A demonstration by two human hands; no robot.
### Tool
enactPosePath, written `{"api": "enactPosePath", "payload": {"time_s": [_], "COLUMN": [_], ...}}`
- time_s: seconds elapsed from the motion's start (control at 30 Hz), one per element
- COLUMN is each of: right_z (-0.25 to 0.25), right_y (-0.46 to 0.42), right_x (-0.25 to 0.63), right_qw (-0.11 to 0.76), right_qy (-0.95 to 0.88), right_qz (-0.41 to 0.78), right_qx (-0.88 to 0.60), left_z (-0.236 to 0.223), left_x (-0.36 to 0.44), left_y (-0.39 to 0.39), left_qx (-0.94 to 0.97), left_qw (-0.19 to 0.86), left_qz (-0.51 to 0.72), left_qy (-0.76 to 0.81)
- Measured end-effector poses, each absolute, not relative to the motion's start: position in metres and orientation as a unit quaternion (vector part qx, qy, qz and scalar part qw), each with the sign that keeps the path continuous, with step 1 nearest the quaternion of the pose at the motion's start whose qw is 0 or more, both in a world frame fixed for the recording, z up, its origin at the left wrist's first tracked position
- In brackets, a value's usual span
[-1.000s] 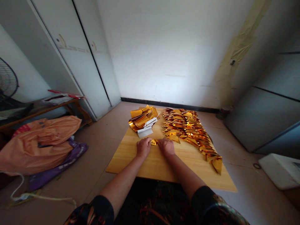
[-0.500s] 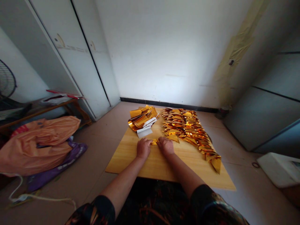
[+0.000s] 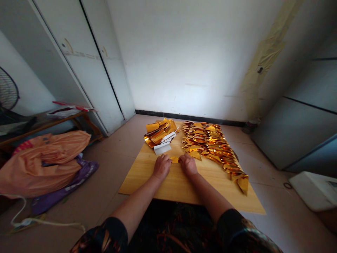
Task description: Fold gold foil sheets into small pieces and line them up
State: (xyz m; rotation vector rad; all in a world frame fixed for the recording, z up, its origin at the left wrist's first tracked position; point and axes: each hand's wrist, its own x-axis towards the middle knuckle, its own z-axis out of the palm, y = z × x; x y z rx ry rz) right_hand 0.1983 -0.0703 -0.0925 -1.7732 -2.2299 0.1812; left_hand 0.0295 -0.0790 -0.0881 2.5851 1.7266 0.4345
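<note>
Between my two hands a small folded piece of gold foil paper (image 3: 174,160) lies low over the wooden board (image 3: 168,184). My left hand (image 3: 162,166) is closed on its left end, fingers bent down. At the other end, my right hand (image 3: 187,164) pinches the paper, with the fingertips partly hidden. Just beyond my left hand rests a loose pile of gold foil sheets (image 3: 160,133), with a white-backed sheet (image 3: 162,149) at its near side. Rows of folded gold foil pieces (image 3: 205,138) cover the board's right side, one piece (image 3: 195,155) close to my right hand.
An orange bag (image 3: 47,161) and a purple bag (image 3: 65,189) lie at the left by a wooden bench (image 3: 89,128). Cabinets (image 3: 79,63) and a white wall (image 3: 179,59) stand behind. A white box (image 3: 313,191) sits at the right, and a cord (image 3: 52,222) crosses the floor at the left.
My hands have moved slightly apart, the right one a little to the right. More of the gold foil paper shows between them.
</note>
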Motion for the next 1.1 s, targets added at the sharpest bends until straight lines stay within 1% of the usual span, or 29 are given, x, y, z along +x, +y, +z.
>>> {"api": "enactPosePath", "payload": {"time_s": [0.1, 0.27, 0.43, 0.57, 0.73, 0.9, 1.1], "right_z": [-0.089, -0.083, -0.078, -0.072, -0.069, -0.065, -0.062], "right_y": [-0.070, -0.067, -0.065, -0.067, -0.072, -0.073, -0.070], "right_x": [0.200, 0.194, 0.185, 0.184, 0.184, 0.174, 0.160], "right_qw": [0.124, 0.082, 0.082, 0.091, 0.100, 0.086, 0.065], "right_qy": [-0.798, -0.838, -0.795, -0.773, -0.762, -0.732, -0.698], "right_qz": [0.041, 0.026, 0.062, 0.097, 0.103, 0.094, 0.099], "right_qx": [-0.588, -0.540, -0.598, -0.620, -0.632, -0.670, -0.707], "left_z": [-0.089, -0.092, -0.097, -0.098, -0.102, -0.105, -0.103], "left_x": [0.026, 0.029, 0.024, 0.009, -0.007, -0.007, -0.005], "left_y": [-0.075, -0.072, -0.074, -0.076, -0.078, -0.081, -0.083], "left_qx": [0.848, 0.832, 0.837, 0.868, 0.899, 0.885, 0.878], "left_qw": [0.014, 0.054, 0.052, 0.033, 0.001, 0.001, -0.018], "left_qz": [0.130, 0.149, 0.154, 0.150, 0.155, 0.180, 0.168], "left_qy": [0.514, 0.532, 0.523, 0.473, 0.410, 0.428, 0.448]}}
